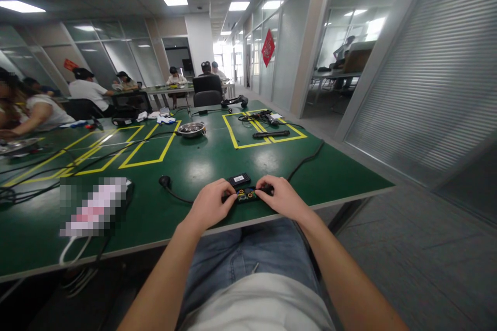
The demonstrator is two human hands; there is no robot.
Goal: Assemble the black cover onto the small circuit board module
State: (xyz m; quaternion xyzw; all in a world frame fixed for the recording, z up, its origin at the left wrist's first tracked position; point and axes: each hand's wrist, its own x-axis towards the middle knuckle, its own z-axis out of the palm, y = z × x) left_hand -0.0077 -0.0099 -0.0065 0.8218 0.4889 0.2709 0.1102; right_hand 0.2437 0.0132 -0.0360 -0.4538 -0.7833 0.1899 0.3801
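Observation:
An opened black device with a circuit board point(247, 195) lies near the front edge of the green table. My left hand point(215, 201) is closed on its left end, thumb and fingers pinched together. At the right end my right hand point(277, 194) pinches the device too, its fingertips over the board's edge. Just behind the board rests a black cover point(238, 179) with a white label. A black cable runs from under my left hand to a plug point(165, 181). Another black cable point(306, 159) leads away behind my right hand.
A metal bowl point(191, 130) stands further back. Yellow tape point(233, 137) frames a black bar point(271, 134) and tangled cables. A blurred pinkish object point(95, 207) lies at the left, near long black cables. Several people sit at tables beyond.

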